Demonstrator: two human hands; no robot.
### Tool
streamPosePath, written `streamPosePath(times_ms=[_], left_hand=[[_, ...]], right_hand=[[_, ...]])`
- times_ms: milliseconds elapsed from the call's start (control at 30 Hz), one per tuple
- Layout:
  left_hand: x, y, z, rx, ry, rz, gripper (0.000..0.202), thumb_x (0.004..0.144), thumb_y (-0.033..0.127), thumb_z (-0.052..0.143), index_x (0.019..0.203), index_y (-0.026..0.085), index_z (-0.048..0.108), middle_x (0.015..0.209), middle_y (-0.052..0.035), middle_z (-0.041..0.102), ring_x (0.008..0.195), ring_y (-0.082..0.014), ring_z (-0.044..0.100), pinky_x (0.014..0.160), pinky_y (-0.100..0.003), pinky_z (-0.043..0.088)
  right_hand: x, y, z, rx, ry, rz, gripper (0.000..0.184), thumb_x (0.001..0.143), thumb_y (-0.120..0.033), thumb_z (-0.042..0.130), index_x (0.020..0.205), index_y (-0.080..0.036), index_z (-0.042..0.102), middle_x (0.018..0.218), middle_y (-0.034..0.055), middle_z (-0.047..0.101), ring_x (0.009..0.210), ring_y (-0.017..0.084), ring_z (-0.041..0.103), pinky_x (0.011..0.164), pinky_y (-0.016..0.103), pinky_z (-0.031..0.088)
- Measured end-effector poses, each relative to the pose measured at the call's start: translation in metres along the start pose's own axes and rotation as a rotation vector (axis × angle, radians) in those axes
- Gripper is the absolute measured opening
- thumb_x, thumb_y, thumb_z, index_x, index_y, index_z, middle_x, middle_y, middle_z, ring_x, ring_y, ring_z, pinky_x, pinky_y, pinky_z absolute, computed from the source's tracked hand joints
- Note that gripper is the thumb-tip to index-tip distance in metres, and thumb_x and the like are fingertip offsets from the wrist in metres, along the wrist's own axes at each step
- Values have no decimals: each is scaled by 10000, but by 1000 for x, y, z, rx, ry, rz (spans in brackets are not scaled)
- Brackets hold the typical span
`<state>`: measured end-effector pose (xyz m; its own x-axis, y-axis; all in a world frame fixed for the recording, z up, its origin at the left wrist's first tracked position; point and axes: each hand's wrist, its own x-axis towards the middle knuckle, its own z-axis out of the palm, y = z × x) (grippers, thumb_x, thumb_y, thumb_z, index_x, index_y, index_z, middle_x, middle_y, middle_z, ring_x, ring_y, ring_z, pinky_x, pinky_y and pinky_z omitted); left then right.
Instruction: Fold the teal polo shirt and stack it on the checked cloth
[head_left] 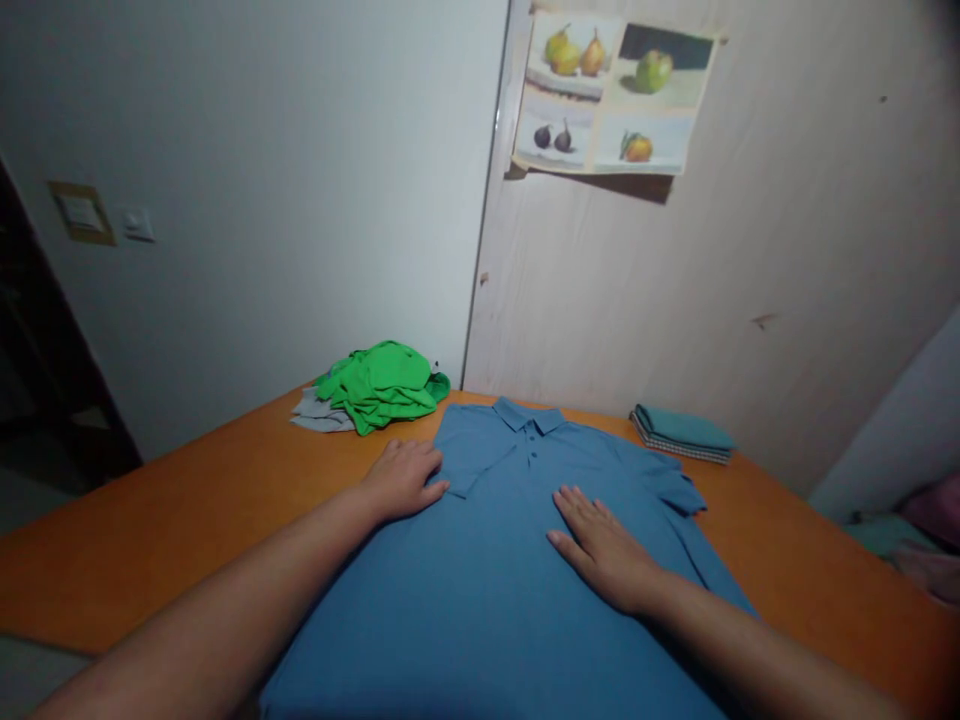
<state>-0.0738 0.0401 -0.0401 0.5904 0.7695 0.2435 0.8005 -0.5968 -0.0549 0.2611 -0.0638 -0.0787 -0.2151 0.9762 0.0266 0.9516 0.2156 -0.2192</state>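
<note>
A blue polo shirt (480, 590) lies spread front side up, its buttoned collar (529, 415) at the far end. On its left side the sleeve is folded inward over the chest, while the right sleeve (679, 485) sticks outward. My left hand (405, 478) rests at the shirt's left edge beside the folded sleeve, fingers slightly bent and thumb apart. Palm down on the right chest, my right hand (600, 550) lies flat with its thumb stretched out. The shirt's near hem runs out of view at the bottom.
The orange table (172, 510) meets the wall at the back. A crumpled green garment (382, 385) lies on a grey cloth (322, 412) at back left. Folded cloths (686, 430) are stacked at back right. A fruit picture sheet (611, 95) hangs above.
</note>
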Motion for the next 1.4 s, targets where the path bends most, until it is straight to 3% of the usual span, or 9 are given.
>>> streamPosePath(times_ms=[233, 433, 667, 867, 1067, 1133, 1233, 1300, 1400], left_hand=[[11, 16, -22, 86, -192, -49, 292, 875, 411, 538, 994, 191, 689, 1085, -162, 672, 1028, -339, 619, 914, -519, 417], [31, 79, -37, 45, -264, -57, 350, 878, 441, 532, 1092, 219, 698, 1155, -161, 689, 1057, -335, 646, 914, -477, 471], [53, 148, 3, -175, -110, 3, 469, 1007, 459, 309, 1292, 214, 590, 1365, -149, 606, 1275, -309, 544, 1084, -557, 362], [51, 145, 43, -213, -135, -64, 542, 1008, 521, 289, 1460, 273, 456, 1589, -101, 374, 1479, -299, 299, 1171, -569, 236], [50, 145, 41, -220, -136, -75, 564, 992, 535, 294, 1465, 273, 453, 1588, -94, 377, 1488, -295, 281, 1189, -556, 203], [50, 147, 40, -212, -134, -78, 581, 991, 540, 283, 1470, 258, 452, 1589, -100, 373, 1489, -301, 277, 1191, -559, 195], [50, 148, 40, -206, -135, -80, 606, 988, 549, 276, 1483, 241, 442, 1592, -109, 363, 1486, -314, 279, 1192, -573, 185], [50, 149, 41, -208, -139, -80, 605, 986, 552, 279, 1483, 250, 443, 1592, -107, 364, 1487, -317, 277, 1189, -583, 186], [51, 150, 40, -208, -148, -91, 597, 982, 554, 286, 1477, 264, 451, 1590, -103, 369, 1493, -317, 264, 1189, -587, 185]], right_hand=[[4, 0, 3, -7, -5, -1, 846, 956, -708, 207, 1576, -137, 277, 1640, 126, 211, 1525, 263, 141, 1232, 478, 95], [5, -3, 1, 11, -20, -6, 856, 955, -705, 197, 1581, -125, 260, 1639, 137, 215, 1527, 265, 130, 1229, 472, 75], [3, -8, -6, 35, -40, -11, 824, 968, -670, 218, 1585, -124, 242, 1648, 135, 174, 1532, 259, 102, 1225, 470, 47], [5, -7, -6, 82, -30, -5, 826, 965, -675, 239, 1587, -131, 239, 1650, 128, 168, 1533, 262, 87, 1225, 479, 43], [6, 2, -13, 202, -48, -50, 818, 935, -659, 379, 1550, -121, 344, 1626, 157, 247, 1513, 300, 186, 1221, 484, 122], [9, 12, -22, 297, 15, -70, 714, 928, -592, 449, 1471, -130, 487, 1550, 154, 420, 1437, 286, 380, 1184, 430, 267], [14, 43, -43, 391, 264, 60, 458, 933, -484, 471, 1198, -194, 707, 1220, 82, 721, 1118, 219, 662, 981, 326, 487], [18, 75, -61, 355, 431, 244, 430, 939, -480, 432, 1015, -192, 743, 1000, 65, 771, 922, 212, 706, 834, 318, 538], [19, 128, -86, 305, 537, 416, 480, 960, -429, 341, 981, -137, 722, 918, 109, 757, 818, 220, 705, 716, 322, 539]])
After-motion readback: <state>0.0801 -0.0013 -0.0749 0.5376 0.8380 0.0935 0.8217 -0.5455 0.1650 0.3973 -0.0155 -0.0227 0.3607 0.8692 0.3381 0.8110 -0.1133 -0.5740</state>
